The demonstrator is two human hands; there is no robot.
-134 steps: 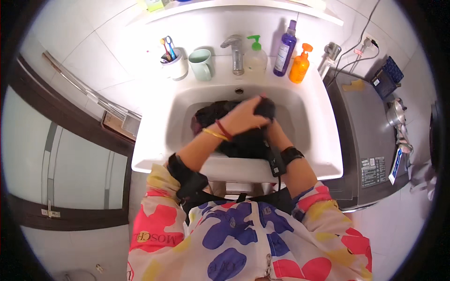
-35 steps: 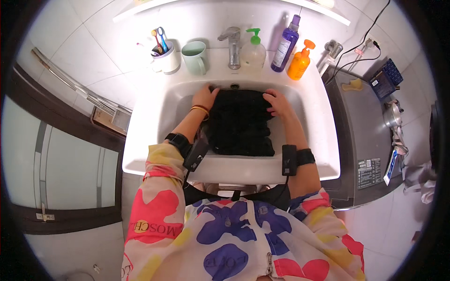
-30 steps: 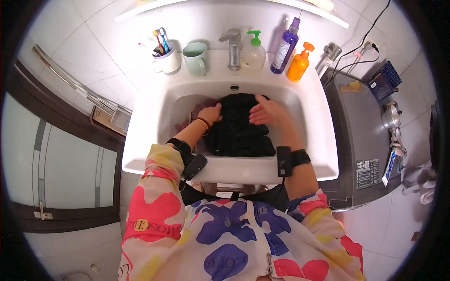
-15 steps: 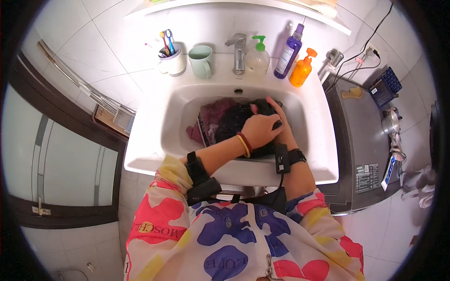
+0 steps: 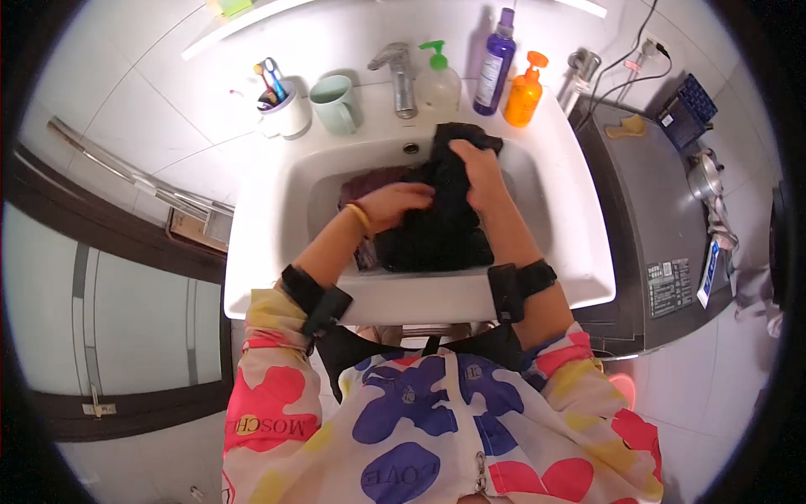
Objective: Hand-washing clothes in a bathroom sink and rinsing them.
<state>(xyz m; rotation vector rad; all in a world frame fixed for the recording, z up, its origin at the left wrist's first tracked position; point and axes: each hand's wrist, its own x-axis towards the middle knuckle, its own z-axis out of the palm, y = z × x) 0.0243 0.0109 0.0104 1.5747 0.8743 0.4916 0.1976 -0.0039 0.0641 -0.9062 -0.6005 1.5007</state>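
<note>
A wet black garment (image 5: 449, 239) lies bunched in the white sink (image 5: 550, 168), its upper end raised toward the back rim. My right hand (image 5: 480, 172) is closed on that upper part, fingers curled over the fabric. At the garment's left side, my left hand (image 5: 395, 206) rests with loosely stretched fingers, their tips against the cloth. A dark purplish-red cloth (image 5: 369, 182) sits in the water to the left, partly hidden by my left hand and the black garment.
Along the back rim stand a toothbrush cup (image 5: 287, 113), a green mug (image 5: 336, 105), the faucet (image 5: 403, 80), a green-topped pump bottle (image 5: 439, 80), a purple bottle (image 5: 494, 67) and an orange pump bottle (image 5: 525, 97). A dark-topped appliance (image 5: 646, 197) adjoins the right side.
My hands have moved apart; the left shifted left off the right. The black garment is now pulled up toward the back rim and covers more of the purplish-red cloth. The view has shifted slightly.
</note>
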